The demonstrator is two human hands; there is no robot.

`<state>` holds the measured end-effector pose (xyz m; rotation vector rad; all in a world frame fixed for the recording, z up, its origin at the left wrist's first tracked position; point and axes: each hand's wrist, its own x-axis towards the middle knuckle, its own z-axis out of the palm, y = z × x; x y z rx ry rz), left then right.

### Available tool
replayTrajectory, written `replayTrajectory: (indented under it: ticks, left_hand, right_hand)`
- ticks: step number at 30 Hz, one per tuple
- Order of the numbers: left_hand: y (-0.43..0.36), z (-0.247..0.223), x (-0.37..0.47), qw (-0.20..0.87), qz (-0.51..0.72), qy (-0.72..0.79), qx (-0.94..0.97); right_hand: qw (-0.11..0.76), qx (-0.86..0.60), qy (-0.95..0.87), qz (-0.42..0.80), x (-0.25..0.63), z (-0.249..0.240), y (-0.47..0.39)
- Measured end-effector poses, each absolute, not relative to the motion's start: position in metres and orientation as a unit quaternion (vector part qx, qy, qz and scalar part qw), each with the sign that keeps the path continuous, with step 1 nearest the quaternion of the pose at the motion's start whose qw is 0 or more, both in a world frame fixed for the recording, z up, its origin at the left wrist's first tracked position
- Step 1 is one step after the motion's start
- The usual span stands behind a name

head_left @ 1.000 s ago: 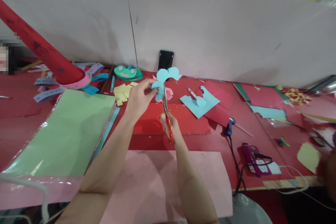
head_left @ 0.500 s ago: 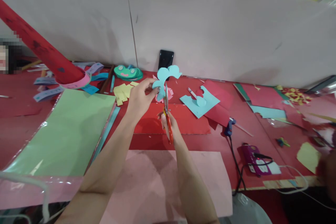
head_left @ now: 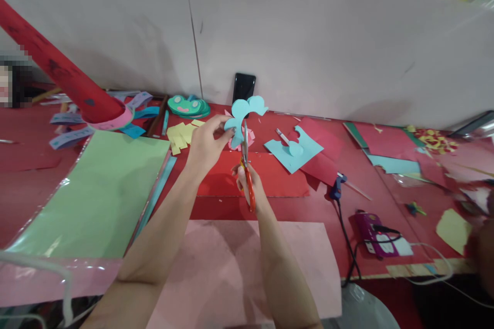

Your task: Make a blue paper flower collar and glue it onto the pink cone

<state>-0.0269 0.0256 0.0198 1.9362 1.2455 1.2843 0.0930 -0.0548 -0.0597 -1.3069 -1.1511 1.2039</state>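
A light blue paper piece with rounded lobes point(head_left: 241, 109) is pinched by my left hand point(head_left: 210, 139) above the red table. My right hand point(head_left: 249, 180) is closed around the orange handles of the scissors point(head_left: 250, 193). Their blades point away from me and meet the right edge of the blue paper's lower part. Beneath lie a pink paper cutout point(head_left: 249, 138) and a bright red sheet point(head_left: 278, 175).
A black phone point(head_left: 244, 86) leans at the wall. Blue paper scraps point(head_left: 306, 150) and a glue gun point(head_left: 338, 186) lie right, near a purple box point(head_left: 372, 234). Green sheets point(head_left: 100, 190), yellow notes point(head_left: 179, 136) and a red cone point(head_left: 77, 82) are left.
The scissors have shifted very slightly to the right, and the blades look a little closer together. My left hand and the blue paper are nearly still.
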Motion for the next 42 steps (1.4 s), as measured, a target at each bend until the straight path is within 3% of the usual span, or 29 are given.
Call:
replayTrajectory:
  ticks: [42]
  left_hand:
    - [0.0237,0.0261,-0.0293,0.266,0.464,0.471,0.701]
  right_hand:
    - [0.463,-0.583,-0.466,0.478,0.0965,-0.0572,-0.0561]
